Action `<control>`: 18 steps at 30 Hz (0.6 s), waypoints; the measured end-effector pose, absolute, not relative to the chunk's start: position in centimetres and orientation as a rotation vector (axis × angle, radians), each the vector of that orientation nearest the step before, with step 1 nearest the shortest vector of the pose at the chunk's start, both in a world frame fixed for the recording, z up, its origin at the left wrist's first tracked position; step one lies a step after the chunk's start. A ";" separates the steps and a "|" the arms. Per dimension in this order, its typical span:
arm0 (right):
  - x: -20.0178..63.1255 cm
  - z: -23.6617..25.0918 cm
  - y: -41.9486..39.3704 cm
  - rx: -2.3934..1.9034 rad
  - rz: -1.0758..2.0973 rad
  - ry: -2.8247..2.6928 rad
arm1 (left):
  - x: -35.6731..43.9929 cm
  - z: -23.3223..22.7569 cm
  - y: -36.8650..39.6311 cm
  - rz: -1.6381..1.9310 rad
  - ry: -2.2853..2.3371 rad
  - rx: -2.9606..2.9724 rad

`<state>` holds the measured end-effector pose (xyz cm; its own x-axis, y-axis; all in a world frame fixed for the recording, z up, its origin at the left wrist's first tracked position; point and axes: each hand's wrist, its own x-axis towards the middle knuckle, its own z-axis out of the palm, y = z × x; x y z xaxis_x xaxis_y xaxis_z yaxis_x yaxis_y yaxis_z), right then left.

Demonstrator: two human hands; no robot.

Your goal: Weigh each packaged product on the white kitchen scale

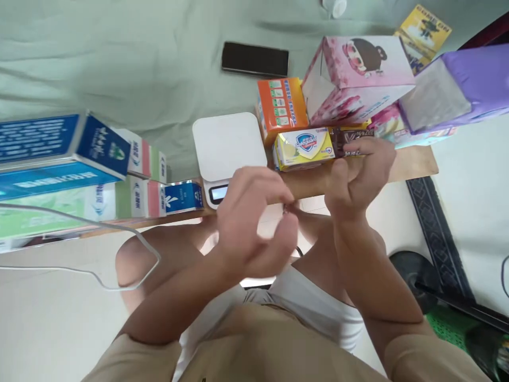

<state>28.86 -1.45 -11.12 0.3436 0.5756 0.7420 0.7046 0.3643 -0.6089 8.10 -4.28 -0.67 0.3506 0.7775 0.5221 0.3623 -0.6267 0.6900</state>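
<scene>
**Brown bar held at the table edge**

Head view: the right hand (358, 175) grips a brown bar (352, 142) just beside the yellow soap (304, 148), at the table's (413, 162) front edge. The left hand (254, 223) hovers half-curled, holding nothing, in front of the white scale (228, 146).

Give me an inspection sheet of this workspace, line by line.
Surface: wooden table under a pale green cloth.
Job's things: brown wrapped bar; yellow Safeguard soap box beside it.
Clutter: white digital scale, black phone, orange box, pink cartoon carton, purple pack, blue boxes.
Grippers: right hand grips the bar; left hand curled, apparently empty.
Cables: white cable, left.
Surroundings: pale floor, dark patterned mat.
</scene>
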 end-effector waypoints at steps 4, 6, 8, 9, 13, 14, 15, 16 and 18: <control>29.1 -11.9 -2.8 -1.519 -0.016 -1.434 | 10.6 -5.2 -1.9 0.885 1.250 2.098; 28.8 -11.7 -3.0 -1.585 0.047 -1.445 | 10.3 -5.8 -2.1 0.741 1.268 2.077; 28.5 -11.7 -3.0 -1.607 0.077 -1.452 | 10.1 -5.8 -2.3 0.667 1.241 2.064; 28.3 -11.7 -2.9 -1.617 0.086 -1.459 | 10.1 -5.7 -2.3 0.648 1.233 2.057; 28.0 -11.7 -2.7 -1.635 0.079 -1.464 | 10.5 -5.5 -2.2 0.623 1.193 2.041; 27.9 -11.7 -2.7 -1.614 0.085 -1.461 | 10.6 -5.6 -2.2 0.636 1.174 2.041; 27.8 -11.7 -2.8 -1.583 0.102 -1.451 | 10.8 -5.7 -2.4 0.652 1.153 2.040; 27.8 -11.7 -2.9 -1.552 0.131 -1.431 | 10.9 -5.9 -2.6 0.675 1.136 2.035; 27.4 -11.8 -3.2 -1.492 0.199 -1.380 | 11.3 -6.2 -3.0 0.739 1.115 2.012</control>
<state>27.45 -3.21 -11.78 0.3220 0.8050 0.4983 0.6311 0.2097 -0.7468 11.26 -3.04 -6.20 0.4642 0.8747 0.1392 0.4688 -0.3760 0.7993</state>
